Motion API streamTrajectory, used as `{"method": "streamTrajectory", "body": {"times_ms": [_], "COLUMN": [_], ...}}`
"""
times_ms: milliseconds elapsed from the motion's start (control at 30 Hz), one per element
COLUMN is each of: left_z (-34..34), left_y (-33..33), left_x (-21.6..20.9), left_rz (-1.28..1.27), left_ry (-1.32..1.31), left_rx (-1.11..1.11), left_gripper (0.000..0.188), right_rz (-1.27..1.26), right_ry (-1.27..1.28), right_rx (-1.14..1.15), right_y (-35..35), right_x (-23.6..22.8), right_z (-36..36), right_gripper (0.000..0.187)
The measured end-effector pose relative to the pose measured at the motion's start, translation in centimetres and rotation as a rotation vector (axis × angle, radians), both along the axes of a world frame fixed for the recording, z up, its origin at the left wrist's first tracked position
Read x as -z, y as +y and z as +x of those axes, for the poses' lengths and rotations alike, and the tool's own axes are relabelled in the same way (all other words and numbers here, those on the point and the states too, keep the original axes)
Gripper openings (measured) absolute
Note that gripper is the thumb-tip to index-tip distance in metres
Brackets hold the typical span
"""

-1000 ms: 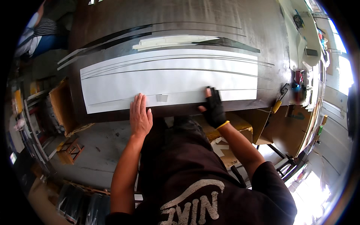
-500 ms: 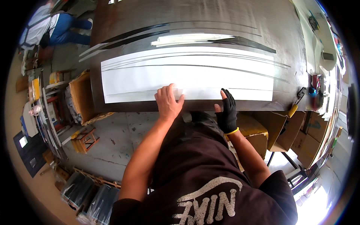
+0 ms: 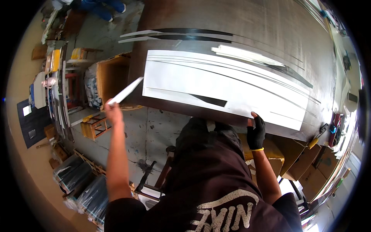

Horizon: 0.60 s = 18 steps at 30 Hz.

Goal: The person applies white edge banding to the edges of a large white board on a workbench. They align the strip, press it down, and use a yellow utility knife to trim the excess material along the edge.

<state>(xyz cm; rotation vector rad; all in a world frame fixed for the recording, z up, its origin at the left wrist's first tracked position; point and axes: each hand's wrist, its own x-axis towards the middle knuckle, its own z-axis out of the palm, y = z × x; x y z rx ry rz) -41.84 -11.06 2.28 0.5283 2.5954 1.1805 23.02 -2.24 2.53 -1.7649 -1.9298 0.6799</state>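
My bare left hand (image 3: 114,114) is closed on one end of a narrow white strip (image 3: 129,91), which slants up and right, beside the table's left edge. My right hand (image 3: 256,133), in a black fingerless glove with a yellow cuff, is at the near edge of a long white sheet (image 3: 185,77). Its fingers are apart and it grips nothing that I can see. The sheet lies along the dark table's near side, with several thin lines or slits across it. Near its front edge shows a dark wedge-shaped patch (image 3: 211,101).
Black and white strips (image 3: 193,38) and a stack of pale strips (image 3: 247,54) lie beyond the sheet. An open cardboard box (image 3: 112,79) stands left of the table (image 3: 270,19). More boxes sit below its right side. A person's legs (image 3: 98,9) show far left.
My left hand has moved from the sheet out to the left and now holds the white strip. The dark patch has appeared in the sheet. The view has turned.
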Motion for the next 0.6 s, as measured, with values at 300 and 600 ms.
{"method": "streamTrajectory", "body": {"times_ms": [300,600], "left_z": [-24.8,5.2], "left_y": [-6.3,0.9], "left_x": [1.3,5.2], "left_rz": [0.098,-0.11], "left_ry": [0.135,0.017], "left_rx": [-0.032,0.371], "left_gripper": [0.058,0.06], "right_rz": [-0.219,-0.168], "right_ry": [0.27,-0.017], "right_rx": [0.125,-0.098], "right_y": [1.6,4.5], "right_x": [1.3,1.2], "right_z": [-4.8,-8.6], "right_gripper": [0.012,0.014]}}
